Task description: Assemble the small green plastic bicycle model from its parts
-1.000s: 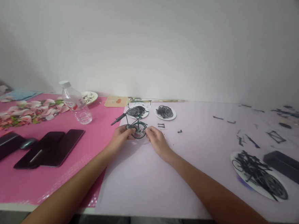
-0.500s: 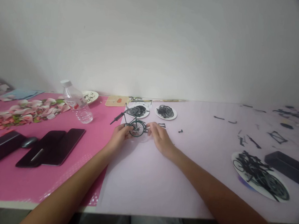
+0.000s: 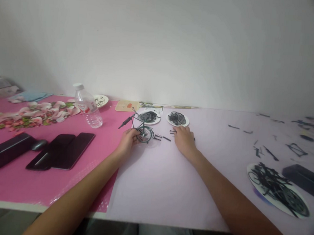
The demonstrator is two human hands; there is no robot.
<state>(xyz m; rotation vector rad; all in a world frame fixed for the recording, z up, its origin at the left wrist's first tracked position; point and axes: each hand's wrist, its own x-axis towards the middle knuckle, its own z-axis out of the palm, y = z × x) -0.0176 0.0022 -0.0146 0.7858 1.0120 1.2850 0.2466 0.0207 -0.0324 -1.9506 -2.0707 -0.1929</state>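
Note:
My left hand (image 3: 128,140) is closed around a small dark model bicycle (image 3: 144,133), gripping it at its left, lower side. A wheel with thin spokes faces me, and a black ridged part sticks out to the left. My right hand (image 3: 184,139) is lowered palm-down to the table in front of the right plate, its fingers apart. Beside its fingertips lies a small black part (image 3: 172,132), and another dark piece shows past its right edge. Between my hands rest several small black strips (image 3: 166,138). What lies under my right palm is hidden.
Two white plates (image 3: 188,124) of black parts stand at the back. On the right are a heaped plate (image 3: 249,174), a dark box (image 3: 303,180) and scattered black pieces. On the left are a bottle (image 3: 88,105), petals (image 3: 39,114) and dark phone-like slabs (image 3: 74,151).
My right hand has left the bicycle and moved right, down to the table. Small strips show where it was. My left hand still holds the bicycle. The view has shifted slightly.

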